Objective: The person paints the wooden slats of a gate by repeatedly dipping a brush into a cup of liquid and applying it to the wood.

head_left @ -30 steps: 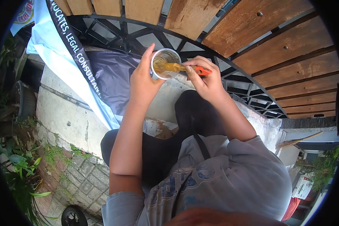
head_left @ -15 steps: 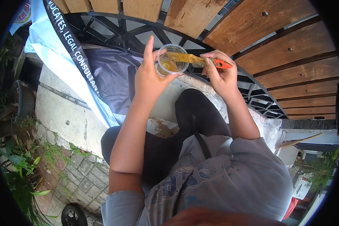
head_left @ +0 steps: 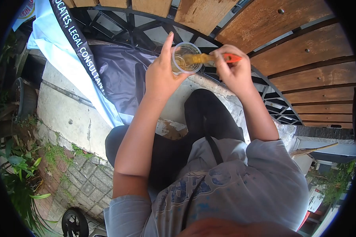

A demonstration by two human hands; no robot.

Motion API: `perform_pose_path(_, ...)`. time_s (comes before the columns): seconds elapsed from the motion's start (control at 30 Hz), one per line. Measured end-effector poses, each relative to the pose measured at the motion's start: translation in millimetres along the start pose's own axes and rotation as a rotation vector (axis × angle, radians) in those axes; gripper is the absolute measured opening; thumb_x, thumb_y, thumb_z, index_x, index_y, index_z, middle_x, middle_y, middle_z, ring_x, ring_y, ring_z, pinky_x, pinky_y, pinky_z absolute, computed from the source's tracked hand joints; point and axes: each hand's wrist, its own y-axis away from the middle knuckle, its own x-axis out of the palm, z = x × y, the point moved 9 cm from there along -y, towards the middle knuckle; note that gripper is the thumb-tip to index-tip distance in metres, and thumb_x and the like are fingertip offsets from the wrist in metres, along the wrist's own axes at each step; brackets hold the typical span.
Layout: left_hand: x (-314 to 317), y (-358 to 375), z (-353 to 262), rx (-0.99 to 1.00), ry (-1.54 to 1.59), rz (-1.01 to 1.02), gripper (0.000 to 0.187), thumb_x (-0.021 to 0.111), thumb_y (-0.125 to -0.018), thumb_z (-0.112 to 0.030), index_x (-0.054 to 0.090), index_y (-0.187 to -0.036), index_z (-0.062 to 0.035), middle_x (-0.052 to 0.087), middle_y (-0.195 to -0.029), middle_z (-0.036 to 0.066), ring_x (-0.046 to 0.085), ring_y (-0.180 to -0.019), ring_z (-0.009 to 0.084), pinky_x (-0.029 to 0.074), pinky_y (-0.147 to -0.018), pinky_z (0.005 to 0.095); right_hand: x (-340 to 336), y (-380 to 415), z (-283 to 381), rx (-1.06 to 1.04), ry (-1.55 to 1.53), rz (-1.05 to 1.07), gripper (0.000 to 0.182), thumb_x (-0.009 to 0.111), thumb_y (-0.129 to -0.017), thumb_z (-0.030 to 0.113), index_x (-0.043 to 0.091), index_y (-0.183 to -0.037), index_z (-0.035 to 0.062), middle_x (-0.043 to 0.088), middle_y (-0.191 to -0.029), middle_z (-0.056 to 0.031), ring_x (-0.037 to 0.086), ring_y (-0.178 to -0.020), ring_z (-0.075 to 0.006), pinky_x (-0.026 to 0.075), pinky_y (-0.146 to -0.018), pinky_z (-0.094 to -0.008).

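Observation:
My left hand (head_left: 162,77) is wrapped round a clear plastic cup (head_left: 177,68), tilted so its mouth faces me, with some yellowish-brown liquid inside. In my right hand (head_left: 235,71) is a paintbrush (head_left: 232,58) with an orange-red handle. Its bristles, wet with the same amber colour, are at the cup's mouth and look blurred. Part of the brush handle is hidden by my right fingers.
Wooden slats (head_left: 292,27) on a black metal frame (head_left: 138,29) curve ahead of my hands. A printed banner (head_left: 77,59) lies to the left on a pale concrete ledge (head_left: 67,98). Plants (head_left: 21,170) grow at lower left, by a black wheel (head_left: 74,223). A broom (head_left: 314,149) lies far right.
Both hands have shifted slightly to the right with the cup and brush. The brush has turned a little, and its bristles now reach less far across the cup.

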Motion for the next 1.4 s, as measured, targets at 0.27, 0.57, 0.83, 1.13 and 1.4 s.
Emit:
perform_pose_path(0.27, 5.9, 0.8, -1.1, -0.019, -0.082, 0.039, 0.123, 0.098, -0.068, -0.035, 0.026, -0.165, -0.0124, 0.074, -0.127, 0.014, 0.073, -0.114, 0.0347, 0.060, -0.093, 0.0426, -8.2, -8.2, 18.2, -0.080, 0.121, 0.024, 0.013, 0.072, -0.098, 0.011, 0.072, -0.094, -0.0018, 0.071, -0.085, -0.0103, 0.068, -0.075, -0.0165, 0.052, -0.064, -0.0293)
perform_pose_path(0.57, 4.0, -37.7, -3.0, 0.016, 0.035, -0.107, 0.122, 0.099, -0.068, -0.032, 0.028, -0.164, -0.0103, 0.074, -0.127, 0.015, 0.072, -0.118, 0.0334, 0.058, -0.097, 0.0426, -23.2, -45.5, 23.6, 0.128, 0.012, 0.201, 0.017, 0.068, -0.104, 0.013, 0.073, -0.110, -0.0019, 0.070, -0.080, -0.0029, 0.060, -0.060, -0.0070, 0.047, -0.055, -0.0236)
perform_pose_path(0.83, -1.4, -42.9, 2.7, -0.013, 0.035, -0.132, 0.120, 0.100, -0.068, -0.034, 0.029, -0.163, -0.0112, 0.073, -0.129, 0.014, 0.072, -0.117, 0.0332, 0.059, -0.097, 0.0430, -29.3, -70.4, 29.4, 0.131, 0.040, 0.136, 0.019, 0.066, -0.105, 0.016, 0.073, -0.109, -0.0009, 0.066, -0.077, -0.0001, 0.060, -0.062, -0.0060, 0.047, -0.056, -0.0240)
perform_pose_path(1.13, -8.5, -54.6, -3.0, 0.041, 0.179, -0.192, 0.114, 0.099, -0.071, -0.027, 0.032, -0.162, -0.0114, 0.071, -0.135, 0.017, 0.070, -0.125, 0.0331, 0.059, -0.102, 0.0413, -39.8, -89.2, 39.9, 0.066, 0.216, 0.078, 0.022, 0.069, -0.103, 0.020, 0.074, -0.111, 0.0000, 0.068, -0.079, -0.0015, 0.061, -0.067, -0.0067, 0.048, -0.061, -0.0245)
perform_pose_path(1.4, -11.9, -50.8, 0.9, 0.023, 0.200, -0.206, 0.105, 0.097, -0.074, -0.022, 0.036, -0.160, -0.0110, 0.071, -0.133, 0.021, 0.070, -0.125, 0.0339, 0.059, -0.102, 0.0411, -28.5, -100.8, 48.4, -0.152, 0.332, 0.131, 0.022, 0.072, -0.101, 0.019, 0.074, -0.110, -0.0009, 0.075, -0.091, -0.0062, 0.068, -0.081, -0.0114, 0.056, -0.074, -0.0290)
